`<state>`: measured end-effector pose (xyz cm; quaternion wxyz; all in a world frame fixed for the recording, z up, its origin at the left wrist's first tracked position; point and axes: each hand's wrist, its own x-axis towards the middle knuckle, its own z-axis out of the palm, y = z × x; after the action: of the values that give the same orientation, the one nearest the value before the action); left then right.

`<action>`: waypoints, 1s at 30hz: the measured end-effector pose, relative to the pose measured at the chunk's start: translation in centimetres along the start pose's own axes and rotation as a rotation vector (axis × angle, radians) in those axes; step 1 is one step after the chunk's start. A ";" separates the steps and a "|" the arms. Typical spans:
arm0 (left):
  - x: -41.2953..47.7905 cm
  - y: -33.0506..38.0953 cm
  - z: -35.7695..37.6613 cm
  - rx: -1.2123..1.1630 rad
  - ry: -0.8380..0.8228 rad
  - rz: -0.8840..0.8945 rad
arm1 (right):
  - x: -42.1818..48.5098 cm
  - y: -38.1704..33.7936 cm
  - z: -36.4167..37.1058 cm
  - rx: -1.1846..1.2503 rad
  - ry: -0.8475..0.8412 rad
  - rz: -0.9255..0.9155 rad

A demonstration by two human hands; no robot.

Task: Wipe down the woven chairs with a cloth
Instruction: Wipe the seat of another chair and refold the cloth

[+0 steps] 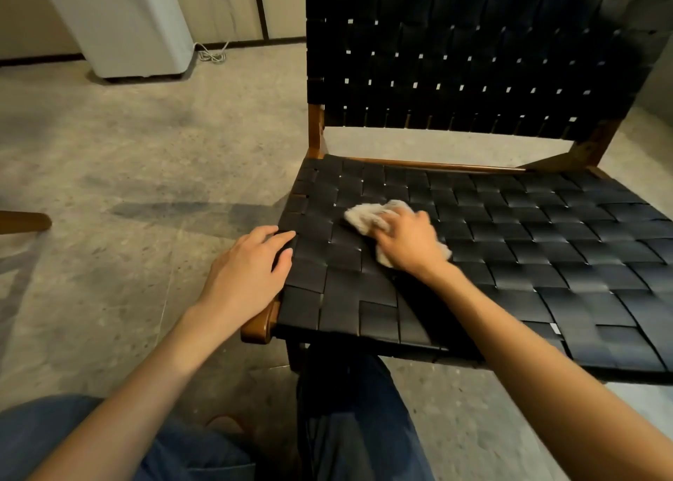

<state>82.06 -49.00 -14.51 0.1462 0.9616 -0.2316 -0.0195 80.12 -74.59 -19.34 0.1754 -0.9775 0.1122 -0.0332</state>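
Right hand (408, 242): fingers curled over a crumpled off-white cloth (364, 215), gripping it and pressing it onto the seat (528, 262) of the black woven chair (473, 61), towards the seat's left side. Left hand (247, 267): fingers nearly straight, holding nothing, resting flat on the seat's left edge above the brown wooden frame (259, 325). The chair stands on a grey floor (127, 152). A white appliance (120, 25) and a coiled cable (213, 56) lie beyond.

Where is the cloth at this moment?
In the head view the cloth lies on the left part of the woven seat, gripped under the right hand; the left hand rests on the seat's left edge beside it.
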 end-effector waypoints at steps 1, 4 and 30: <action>0.0 0.0 0.0 -0.010 -0.004 0.002 | -0.8 2.1 -0.7 -0.029 0.019 0.078; 0.3 -0.1 0.0 -0.049 -0.007 -0.002 | -2.3 5.8 -1.9 -0.083 0.063 0.243; 0.0 0.1 -0.4 -0.086 0.002 -0.039 | -5.6 1.2 -2.2 -0.042 0.072 0.243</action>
<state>82.01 -49.00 -14.12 0.1875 0.9587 -0.2117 -0.0313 74.19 -75.16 -17.82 0.1535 -0.9584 0.2366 -0.0442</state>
